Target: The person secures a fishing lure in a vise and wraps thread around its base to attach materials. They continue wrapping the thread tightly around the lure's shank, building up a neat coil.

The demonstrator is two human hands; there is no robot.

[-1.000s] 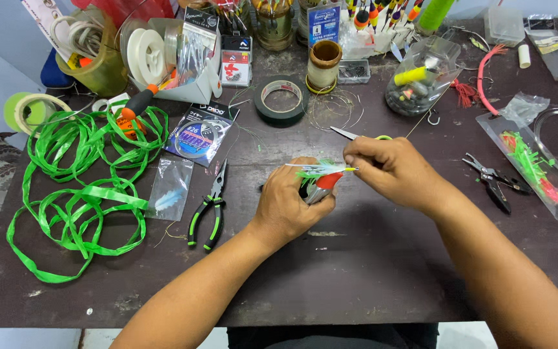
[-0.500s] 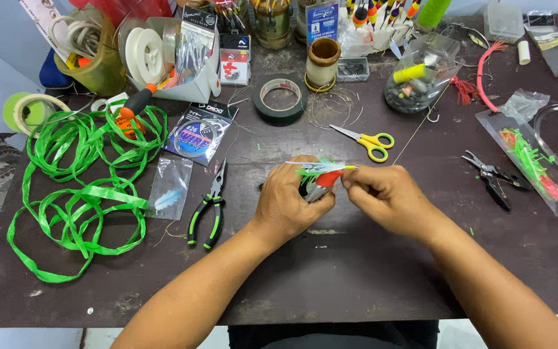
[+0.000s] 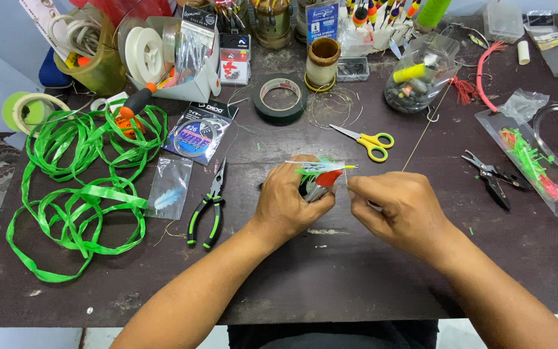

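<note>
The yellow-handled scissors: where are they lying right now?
In the head view the yellow-handled scissors lie flat on the dark table, just beyond and right of the left hand, between the black tape roll and the clear jar.

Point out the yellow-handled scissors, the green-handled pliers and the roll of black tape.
yellow-handled scissors (image 3: 374, 141): head view, on the yellow handle loops.
green-handled pliers (image 3: 206, 208): head view, where the handles meet below the pivot.
roll of black tape (image 3: 260, 105): head view, on the roll's left outer wall.
</note>
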